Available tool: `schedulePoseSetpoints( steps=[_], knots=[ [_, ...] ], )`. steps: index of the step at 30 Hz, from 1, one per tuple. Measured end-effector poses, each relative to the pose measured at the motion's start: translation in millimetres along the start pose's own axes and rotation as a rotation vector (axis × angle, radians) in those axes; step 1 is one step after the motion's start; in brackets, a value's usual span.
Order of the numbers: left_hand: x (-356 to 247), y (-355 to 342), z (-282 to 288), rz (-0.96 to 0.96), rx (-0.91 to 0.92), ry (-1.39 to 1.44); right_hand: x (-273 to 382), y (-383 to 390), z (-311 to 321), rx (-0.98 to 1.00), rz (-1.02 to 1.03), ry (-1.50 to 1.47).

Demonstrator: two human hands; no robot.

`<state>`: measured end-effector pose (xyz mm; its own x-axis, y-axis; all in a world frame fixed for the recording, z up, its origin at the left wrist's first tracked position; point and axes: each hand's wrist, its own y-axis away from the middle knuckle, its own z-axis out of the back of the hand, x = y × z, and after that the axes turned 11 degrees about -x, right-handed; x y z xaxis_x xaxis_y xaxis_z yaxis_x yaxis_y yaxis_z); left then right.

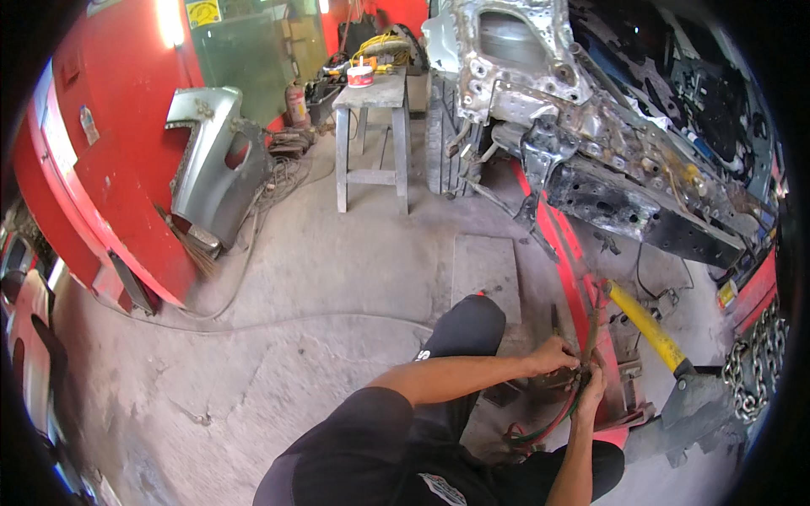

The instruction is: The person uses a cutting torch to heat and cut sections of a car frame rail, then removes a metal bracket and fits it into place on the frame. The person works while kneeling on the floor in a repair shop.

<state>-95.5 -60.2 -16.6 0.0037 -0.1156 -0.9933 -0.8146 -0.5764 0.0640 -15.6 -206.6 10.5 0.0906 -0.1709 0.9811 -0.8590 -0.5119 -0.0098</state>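
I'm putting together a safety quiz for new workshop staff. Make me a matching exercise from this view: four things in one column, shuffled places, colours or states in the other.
Things
1. Slim tool
2. Metal chain
3. Stool
4. Long bar

Places, colours or states
A. Bearing a red-and-white tub
B. Yellow along most of its length
C. At the person's left hand and right hand
D. Hanging in loops toward the right edge of the view

Right pairs: 1-C, 2-D, 3-A, 4-B
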Motion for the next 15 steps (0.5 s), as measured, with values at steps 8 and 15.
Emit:
schedulePoseSetpoints(
  steps=[8, 15],
  knots=[
    [37, 17, 7, 0.236, -0.238, -0.021, -9, -13, 18, 0.013, -0.117, -0.054],
    [67, 15, 34, 0.256, -0.275, -0.176, -2, -14, 29, 0.019, -0.157, -0.085]
  ],
)
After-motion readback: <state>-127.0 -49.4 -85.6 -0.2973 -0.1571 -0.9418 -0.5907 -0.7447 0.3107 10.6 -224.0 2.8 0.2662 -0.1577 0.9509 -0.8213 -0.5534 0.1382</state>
